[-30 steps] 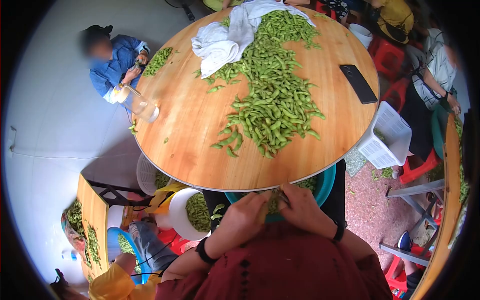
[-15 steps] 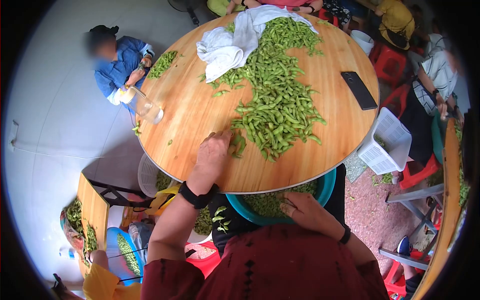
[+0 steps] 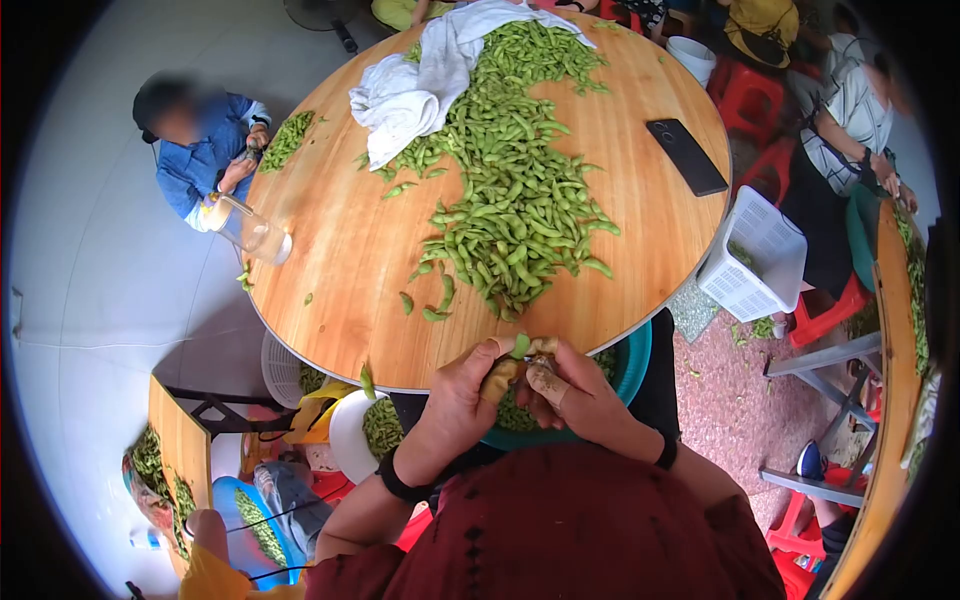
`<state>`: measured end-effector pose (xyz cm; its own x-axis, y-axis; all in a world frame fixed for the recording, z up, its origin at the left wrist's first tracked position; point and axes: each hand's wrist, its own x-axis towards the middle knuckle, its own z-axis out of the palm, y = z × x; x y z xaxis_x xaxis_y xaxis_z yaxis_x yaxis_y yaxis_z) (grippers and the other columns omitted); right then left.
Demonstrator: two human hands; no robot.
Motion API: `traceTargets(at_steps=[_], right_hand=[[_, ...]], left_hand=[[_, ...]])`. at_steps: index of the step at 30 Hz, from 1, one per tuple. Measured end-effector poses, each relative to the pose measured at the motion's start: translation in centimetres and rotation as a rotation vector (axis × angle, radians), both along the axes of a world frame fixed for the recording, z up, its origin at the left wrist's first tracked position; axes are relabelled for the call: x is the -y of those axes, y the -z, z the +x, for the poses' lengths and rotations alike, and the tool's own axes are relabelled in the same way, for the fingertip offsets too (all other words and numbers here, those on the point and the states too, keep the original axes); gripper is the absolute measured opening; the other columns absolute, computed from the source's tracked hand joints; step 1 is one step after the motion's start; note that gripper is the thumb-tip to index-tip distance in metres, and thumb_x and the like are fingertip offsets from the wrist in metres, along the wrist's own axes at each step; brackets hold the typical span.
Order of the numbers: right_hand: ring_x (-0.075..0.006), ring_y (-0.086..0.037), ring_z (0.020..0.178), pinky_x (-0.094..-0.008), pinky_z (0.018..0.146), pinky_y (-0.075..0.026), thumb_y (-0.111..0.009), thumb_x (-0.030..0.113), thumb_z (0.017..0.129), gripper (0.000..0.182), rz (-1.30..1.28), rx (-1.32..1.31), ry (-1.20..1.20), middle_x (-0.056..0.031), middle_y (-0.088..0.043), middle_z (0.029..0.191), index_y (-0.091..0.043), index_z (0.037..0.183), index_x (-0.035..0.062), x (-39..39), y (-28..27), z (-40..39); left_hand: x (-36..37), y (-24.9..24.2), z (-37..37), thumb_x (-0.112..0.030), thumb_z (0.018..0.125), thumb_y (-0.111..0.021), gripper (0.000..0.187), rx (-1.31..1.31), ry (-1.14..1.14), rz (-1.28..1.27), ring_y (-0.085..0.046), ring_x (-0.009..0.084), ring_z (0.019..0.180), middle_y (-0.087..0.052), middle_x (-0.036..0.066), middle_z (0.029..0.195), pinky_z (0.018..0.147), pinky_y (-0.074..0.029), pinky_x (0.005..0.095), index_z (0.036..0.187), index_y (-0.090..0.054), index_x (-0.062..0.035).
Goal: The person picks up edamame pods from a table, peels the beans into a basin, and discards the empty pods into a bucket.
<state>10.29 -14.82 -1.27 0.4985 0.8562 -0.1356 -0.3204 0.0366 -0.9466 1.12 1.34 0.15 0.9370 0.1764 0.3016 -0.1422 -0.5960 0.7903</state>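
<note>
With left-hand fingers clamping on a green pod (image 3: 520, 346) and right-hand fingers curling in beside it, their grip partly hidden, bringing left hand (image 3: 462, 388) and right hand (image 3: 582, 392) together at the round table's (image 3: 350, 270) near edge, above the teal basin (image 3: 634, 362). Angling both forearms inward toward that edge, facing the pod pile (image 3: 520, 190) lying mid-table.
</note>
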Motion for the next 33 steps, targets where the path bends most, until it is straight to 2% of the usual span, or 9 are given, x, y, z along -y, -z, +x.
traceTargets(at_steps=[7, 9, 15, 17, 19, 20, 26, 28, 33], right_hand=[[-0.0074, -0.053, 0.057, -0.0205, 0.047, -0.039, -0.045, 0.013, 0.101, 0.021, 0.011, -0.001, 0.005, -0.0055, -0.062, 0.085, -0.045, 0.12, 0.0033, 0.7, -0.3, -0.1], [-0.0075, -0.052, 0.056, -0.0206, 0.047, -0.039, -0.045, 0.014, 0.101, 0.021, 0.01, 0.005, 0.004, -0.0056, -0.062, 0.085, -0.045, 0.119, 0.0036, 0.7, -0.3, -0.1], [-0.0074, -0.048, 0.053, -0.0219, 0.046, -0.037, -0.046, 0.014, 0.1, 0.017, 0.088, 0.096, -0.072, -0.0042, -0.058, 0.08, -0.049, 0.114, 0.0045, 1.7, -0.4, -0.5], [-0.0084, -0.044, 0.049, -0.0229, 0.044, -0.035, -0.045, 0.013, 0.1, 0.017, 0.041, -0.299, -0.193, -0.0042, -0.057, 0.077, -0.05, 0.116, 0.0079, 2.2, -1.4, -0.6], [-0.0092, -0.042, 0.047, -0.0231, 0.043, -0.034, -0.045, 0.013, 0.1, 0.018, 0.02, -0.485, -0.203, -0.0043, -0.056, 0.076, -0.05, 0.116, 0.0092, 2.1, -0.4, -0.3], [-0.0101, -0.041, 0.046, -0.0232, 0.042, -0.032, -0.045, 0.014, 0.1, 0.019, 0.002, -0.663, -0.212, -0.0043, -0.056, 0.075, -0.05, 0.117, 0.0106, 2.0, 0.1, -0.2], [-0.0146, -0.054, 0.049, -0.0237, 0.042, -0.039, -0.043, 0.016, 0.1, 0.017, -0.108, -0.497, -0.102, -0.007, -0.061, 0.079, -0.049, 0.114, 0.007, 1.7, 0.4, 0.0], [-0.0147, -0.057, 0.051, -0.024, 0.043, -0.042, -0.043, 0.015, 0.1, 0.016, -0.147, -0.392, -0.09, -0.0073, -0.061, 0.08, -0.048, 0.112, 0.0058, 1.7, 0.0, -0.3], [-0.0129, -0.06, 0.054, -0.0241, 0.044, -0.045, -0.044, 0.011, 0.099, 0.013, -0.199, -0.163, -0.048, -0.0071, -0.061, 0.079, -0.048, 0.108, 0.0034, 1.4, -1.3, -1.1]], left_hand=[[0.2, 0.6, 0.0, -0.004, 0.096, -0.048, 0.042, 0.027, 0.058, -0.078, -0.063, 0.014, 0.078, -0.065, 0.006, 0.088, 0.074, -0.051, 0.0263, 0.138, -0.051, -0.0058], [0.6, -0.5, -0.1, 0.01, 0.086, -0.051, 0.054, -0.083, 0.021, -0.096, -0.068, 0.029, 0.086, -0.066, 0.018, 0.098, 0.079, -0.054, 0.0353, 0.138, -0.051, -0.0082], [2.0, -2.5, -2.3, 0.005, 0.087, -0.054, 0.054, -0.027, 0.091, 0.26, -0.065, 0.0327, 0.076, -0.063, 0.016, 0.086, 0.069, -0.054, 0.0359, 0.139, -0.051, -0.0107], [1.9, -1.0, -2.5, 0.002, 0.091, -0.053, 0.051, 0.09, 0.103, 0.243, -0.062, 0.0177, 0.066, -0.06, 0.01, 0.076, 0.06, -0.05, 0.0291, 0.141, -0.048, -0.0081], [1.6, -0.4, -3.0, -0.001, 0.092, -0.056, 0.047, -0.391, 0.112, -0.711, -0.061, 0.013, 0.066, -0.061, 0.007, 0.077, 0.057, -0.049, 0.0293, 0.138, -0.051, -0.0069], [1.6, 0.0, -2.9, -0.001, 0.092, -0.056, 0.047, -0.392, 0.112, -0.713, -0.061, 0.013, 0.066, -0.061, 0.007, 0.077, 0.057, -0.049, 0.0293, 0.138, -0.051, -0.0069], [1.8, 1.8, -1.9, -0.011, 0.088, -0.067, 0.038, -0.161, -0.124, -0.269, -0.062, 0.0121, 0.067, -0.063, 0.008, 0.082, 0.058, -0.048, 0.0279, 0.125, -0.061, -0.006], [1.4, 1.0, -1.5, -0.006, 0.081, -0.069, 0.032, 0.209, -0.04, 0.5, -0.063, 0.0219, 0.065, -0.063, 0.009, 0.078, 0.06, -0.051, 0.0343, 0.112, -0.065, -0.0031], [2.4, 0.3, -1.4, 0.001, 0.079, -0.064, 0.023, 0.117, -0.096, 0.378, -0.063, 0.027, 0.064, -0.063, 0.012, 0.075, 0.06, -0.052, 0.0352, 0.102, -0.066, -0.0015]])
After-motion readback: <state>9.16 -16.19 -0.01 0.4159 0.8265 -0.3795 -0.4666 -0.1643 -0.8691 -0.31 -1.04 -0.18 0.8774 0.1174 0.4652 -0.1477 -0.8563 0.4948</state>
